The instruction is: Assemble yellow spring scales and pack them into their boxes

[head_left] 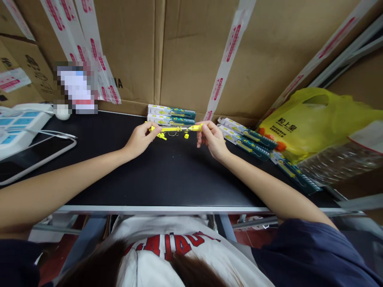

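My left hand [141, 139] pinches the left end of a slim yellow test pen [172, 129], held level just above the table. Its metal shaft shows near the middle, and a yellow cap [195, 128] sits toward its right end. The fingers of my right hand [214, 139] are closed on that cap. Whether the cap is joined to the shaft I cannot tell. Under the pen lie a yellow clip [162, 136], a thin wire loop [173, 134] and a small yellow piece [186, 136].
Two printed boxes [171, 111] are stacked behind my hands. Several similar boxes [251, 139] lie to the right, near a yellow plastic bag [314, 119]. On the left are a white power strip [26, 123] and a blurred-out phone [76, 87]. Cardboard [191, 52] stands behind the black table [167, 179].
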### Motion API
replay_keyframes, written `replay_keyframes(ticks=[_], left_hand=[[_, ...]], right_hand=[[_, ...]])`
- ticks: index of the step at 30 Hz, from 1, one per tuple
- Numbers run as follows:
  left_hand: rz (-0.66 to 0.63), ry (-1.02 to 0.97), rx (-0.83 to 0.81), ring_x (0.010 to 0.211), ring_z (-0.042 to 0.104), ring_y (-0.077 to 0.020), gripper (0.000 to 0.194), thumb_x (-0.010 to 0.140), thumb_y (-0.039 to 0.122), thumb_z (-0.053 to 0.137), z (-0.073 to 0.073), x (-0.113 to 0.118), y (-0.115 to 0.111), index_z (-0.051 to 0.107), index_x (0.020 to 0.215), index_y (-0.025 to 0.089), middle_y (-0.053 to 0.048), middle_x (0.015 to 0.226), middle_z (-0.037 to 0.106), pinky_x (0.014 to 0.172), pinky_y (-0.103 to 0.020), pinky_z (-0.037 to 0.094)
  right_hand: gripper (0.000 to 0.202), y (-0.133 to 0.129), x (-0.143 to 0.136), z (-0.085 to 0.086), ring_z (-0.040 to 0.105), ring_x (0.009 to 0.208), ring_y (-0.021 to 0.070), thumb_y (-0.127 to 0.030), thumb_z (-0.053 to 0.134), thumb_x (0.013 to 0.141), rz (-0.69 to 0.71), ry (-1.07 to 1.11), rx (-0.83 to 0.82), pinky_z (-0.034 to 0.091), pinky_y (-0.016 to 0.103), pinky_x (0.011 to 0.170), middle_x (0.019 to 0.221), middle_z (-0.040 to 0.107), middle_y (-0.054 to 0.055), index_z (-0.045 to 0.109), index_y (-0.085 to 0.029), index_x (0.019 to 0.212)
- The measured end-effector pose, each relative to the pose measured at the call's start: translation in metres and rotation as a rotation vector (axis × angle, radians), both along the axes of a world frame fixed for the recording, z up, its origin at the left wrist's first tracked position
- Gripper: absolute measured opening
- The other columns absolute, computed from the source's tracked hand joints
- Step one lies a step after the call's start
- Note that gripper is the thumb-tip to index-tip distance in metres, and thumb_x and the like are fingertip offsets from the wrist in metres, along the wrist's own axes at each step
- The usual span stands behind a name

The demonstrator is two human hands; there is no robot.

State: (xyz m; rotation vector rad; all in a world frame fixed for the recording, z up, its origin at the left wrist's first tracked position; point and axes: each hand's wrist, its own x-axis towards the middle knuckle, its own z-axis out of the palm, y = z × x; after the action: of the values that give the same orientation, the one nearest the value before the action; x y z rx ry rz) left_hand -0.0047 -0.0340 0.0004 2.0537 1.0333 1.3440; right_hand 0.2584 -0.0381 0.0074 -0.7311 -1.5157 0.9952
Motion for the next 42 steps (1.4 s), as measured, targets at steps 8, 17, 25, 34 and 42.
replay_keyframes(ticks=[8, 17, 25, 34, 42], left_hand=[[-0.047, -0.078, -0.008, 0.058, 0.049, -0.0100, 0.037, 0.088, 0.054, 0.052, -0.003, 0.000, 0.002, 0.055, 0.080, 0.018, 0.002, 0.062, 0.052, 0.058, -0.024, 0.042], [-0.064, -0.097, -0.006, 0.059, 0.050, -0.0093, 0.035, 0.091, 0.051, 0.050, -0.004, 0.000, 0.002, 0.051, 0.078, 0.018, 0.002, 0.064, 0.052, 0.060, -0.023, 0.043], [-0.050, -0.109, 0.035, 0.058, 0.049, -0.0089, 0.036, 0.090, 0.052, 0.052, -0.002, 0.001, 0.000, 0.050, 0.079, 0.018, 0.002, 0.063, 0.051, 0.059, -0.022, 0.042], [-0.089, -0.140, 0.087, 0.058, 0.049, -0.0088, 0.033, 0.091, 0.052, 0.049, -0.008, 0.003, 0.000, 0.044, 0.087, 0.020, 0.004, 0.065, 0.050, 0.058, -0.024, 0.043], [-0.113, -0.177, 0.098, 0.059, 0.050, -0.0105, 0.031, 0.093, 0.051, 0.046, -0.014, 0.002, 0.008, 0.041, 0.086, 0.021, 0.004, 0.066, 0.048, 0.060, -0.027, 0.044]], right_hand=[[0.038, -0.001, 0.002, -0.002, 0.050, 0.050, 0.0065, -0.055, 0.064, 0.082, 0.021, -0.064, 0.035, 0.048, 0.020, 0.045, 0.062, 0.050, -0.006, 0.058, -0.020, 0.096], [0.037, -0.002, 0.000, -0.001, 0.048, 0.050, 0.0067, -0.053, 0.064, 0.083, 0.017, -0.107, 0.077, 0.053, 0.022, 0.048, 0.062, 0.048, -0.006, 0.057, -0.020, 0.097], [0.037, -0.002, 0.002, 0.001, 0.047, 0.056, 0.0069, -0.052, 0.062, 0.085, 0.026, -0.190, 0.139, 0.057, 0.023, 0.053, 0.070, 0.046, -0.004, 0.055, -0.020, 0.102], [0.040, -0.003, -0.001, -0.001, 0.048, 0.056, 0.0058, -0.052, 0.066, 0.082, 0.018, -0.133, 0.132, 0.059, 0.026, 0.056, 0.073, 0.046, -0.006, 0.039, -0.024, 0.090], [0.043, -0.005, -0.002, 0.000, 0.049, 0.054, 0.0060, -0.054, 0.069, 0.078, 0.047, -0.123, 0.096, 0.059, 0.027, 0.056, 0.072, 0.048, -0.007, 0.041, -0.025, 0.092]])
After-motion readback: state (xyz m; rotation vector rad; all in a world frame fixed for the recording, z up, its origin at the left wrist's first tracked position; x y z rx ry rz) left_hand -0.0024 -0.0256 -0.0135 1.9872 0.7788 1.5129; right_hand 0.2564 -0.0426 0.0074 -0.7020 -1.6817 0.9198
